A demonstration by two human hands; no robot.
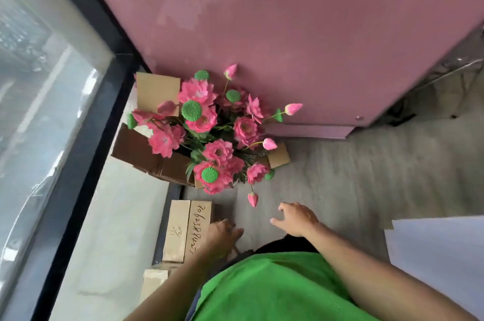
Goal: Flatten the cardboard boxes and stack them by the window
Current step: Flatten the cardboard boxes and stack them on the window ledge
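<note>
A flattened cardboard box (187,231) lies on the grey floor (353,176) alongside the pale window ledge (123,216), just in front of a person in a green shirt (267,292) who looks straight down on it. The person's left hand (221,238) rests on the box's near right edge; whether the fingers curl round the edge cannot be told, as the hand is seen from behind. The right hand (294,218) hovers over bare floor just beside it, fingers spread and loosely bent, holding nothing.

Handwritten dark marks run along the box's two panels; one line looks like a string of digits and letters, the other a short scrawl, neither clearly readable. A second piece of cardboard (153,284) shows below it, partly hidden by the left forearm.

Farther ahead, an open brown carton (146,155) stands in the corner, its flaps raised, with a bunch of pink artificial lotus flowers (209,132) and green seed pods spilling over it. One bud hangs down toward the floor between the flowers and the right hand.

A pink wall (288,32) rises behind the carton. At left, a dark-framed window (47,72) looks out on a blurred street. A white sheet (440,255) fills the lower right edge.
</note>
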